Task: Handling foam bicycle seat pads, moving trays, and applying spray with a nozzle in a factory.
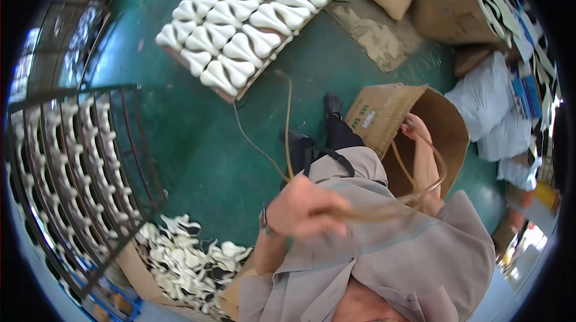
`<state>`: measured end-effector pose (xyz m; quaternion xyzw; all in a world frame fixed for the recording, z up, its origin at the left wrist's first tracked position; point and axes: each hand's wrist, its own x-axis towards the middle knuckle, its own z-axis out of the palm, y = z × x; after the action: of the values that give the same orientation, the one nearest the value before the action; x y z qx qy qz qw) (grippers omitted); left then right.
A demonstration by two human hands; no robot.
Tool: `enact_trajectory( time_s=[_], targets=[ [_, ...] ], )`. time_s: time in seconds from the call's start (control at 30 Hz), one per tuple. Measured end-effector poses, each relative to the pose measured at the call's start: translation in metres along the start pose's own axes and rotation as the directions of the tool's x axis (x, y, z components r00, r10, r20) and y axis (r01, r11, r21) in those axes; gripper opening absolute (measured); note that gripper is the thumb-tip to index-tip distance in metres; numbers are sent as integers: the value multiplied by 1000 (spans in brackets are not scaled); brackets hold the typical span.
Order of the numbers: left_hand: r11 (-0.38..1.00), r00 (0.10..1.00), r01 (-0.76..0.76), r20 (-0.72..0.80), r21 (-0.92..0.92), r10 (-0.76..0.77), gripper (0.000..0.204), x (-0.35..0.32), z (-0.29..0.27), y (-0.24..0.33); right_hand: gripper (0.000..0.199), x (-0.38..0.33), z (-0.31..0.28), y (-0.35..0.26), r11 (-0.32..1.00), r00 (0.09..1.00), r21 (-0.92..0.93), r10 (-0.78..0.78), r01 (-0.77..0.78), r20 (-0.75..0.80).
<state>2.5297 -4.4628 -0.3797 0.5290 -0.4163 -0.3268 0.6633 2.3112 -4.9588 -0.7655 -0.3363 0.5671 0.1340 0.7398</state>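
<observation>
My left hand (307, 209), a watch on its wrist, is closed around a tan flexible hose (384, 211) in front of my shirt; motion blurs both a little. The hose loops over to my right hand (415, 128). There, at the open top of a cardboard box (379, 115), the right fingers are closed on the hose; its end is too small to make out. Another stretch of hose hangs from my left hand to the green floor, beside a thin pale cord (252, 139). The inside of the box is mostly in shadow.
Ahead stands a board (294, 35) covered with rows of white saddle-shaped pieces (231, 19). At left is a metal rack (66, 178) of similar pieces. Loose white and black pieces (186, 262) fill a carton at lower left. White bags (483, 97) and cartons line the right side.
</observation>
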Motion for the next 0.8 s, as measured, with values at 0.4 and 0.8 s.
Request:
enact_trajectory(
  time_s=[0.4,0.8],
  targets=[
    [617,540,767,-697,176,-472,12,-245,-46,-210,36,-312,124,-103,548,734,-523,-630,652,255],
    [232,116,973,-857,-4,-502,16,-308,-12,-261,49,-274,407,-135,3,453,-630,-696,777,556]
  ],
)
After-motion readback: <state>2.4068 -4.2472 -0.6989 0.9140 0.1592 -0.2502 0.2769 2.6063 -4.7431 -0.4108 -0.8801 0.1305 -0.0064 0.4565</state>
